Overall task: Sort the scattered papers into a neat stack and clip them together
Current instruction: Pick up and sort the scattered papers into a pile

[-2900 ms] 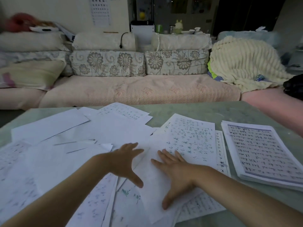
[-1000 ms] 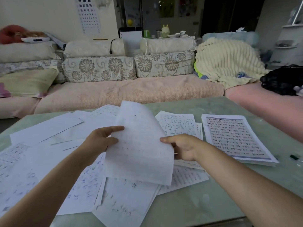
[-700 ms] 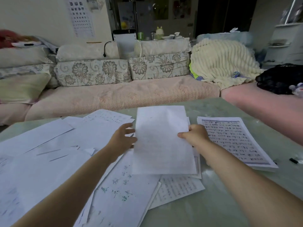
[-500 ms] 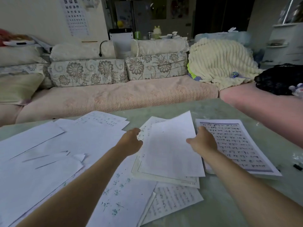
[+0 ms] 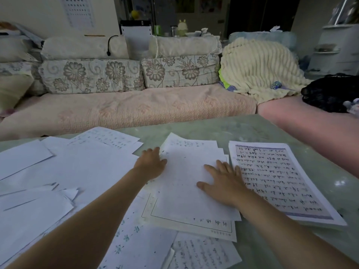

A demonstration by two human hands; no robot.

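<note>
Loose white sheets (image 5: 64, 171) lie scattered over the left and middle of the green table (image 5: 242, 129). A small rough pile of sheets (image 5: 186, 171) sits at the centre, its top sheet blank side up. My left hand (image 5: 150, 165) rests at the pile's left edge, its fingers toward the far corner. Flat on the top sheet near its right edge lies my right hand (image 5: 223, 183), fingers spread. To the right sits a neater stack (image 5: 275, 179) topped by a page of handwriting. No clip shows in the head view.
A pink sofa (image 5: 126, 109) with floral cushions (image 5: 91, 76) runs along the table's far side. A cream blanket (image 5: 258, 72) and a black bundle (image 5: 332, 92) lie at its right end. More written sheets (image 5: 204, 253) overlap at the table's near edge.
Both hands lifted a sheet from the scatter, carried it right and laid it on the central pile. They have let go of its edges; the right hand now lies flat on it.
</note>
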